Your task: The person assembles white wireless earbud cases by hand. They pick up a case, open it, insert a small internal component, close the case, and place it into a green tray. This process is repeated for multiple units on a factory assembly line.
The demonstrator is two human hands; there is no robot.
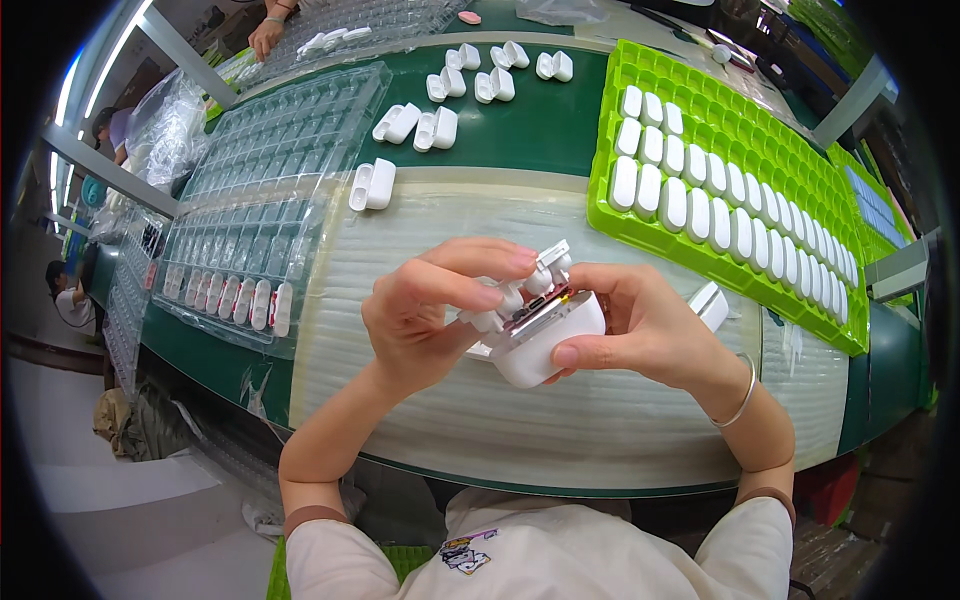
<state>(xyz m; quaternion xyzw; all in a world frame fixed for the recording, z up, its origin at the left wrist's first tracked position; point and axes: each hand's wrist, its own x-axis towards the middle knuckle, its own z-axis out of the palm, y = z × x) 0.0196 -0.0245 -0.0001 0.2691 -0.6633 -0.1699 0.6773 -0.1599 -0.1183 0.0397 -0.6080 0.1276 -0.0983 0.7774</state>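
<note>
My right hand (640,325) grips a white earbud charging case (553,345), its thumb on the front and its fingers behind. The case is tilted, and red and dark inner parts show at its top. At that opening my left hand (415,315) pinches a white moulded piece (550,268) with rounded lobes, partly hidden by the fingers. Whether the piece touches the inner parts is hard to tell. Behind my right hand lies another white case (708,306), partly covered. An open white case (373,185) sits on the mat beyond my left hand.
Several open white cases (437,130) stand on the green table at the back. On the right is a bright green tray (725,275) with rows of white cases. Clear plastic trays (270,140) lie left, one row holding white-and-red pieces (245,300). Another person's hand (265,38) is at the far left.
</note>
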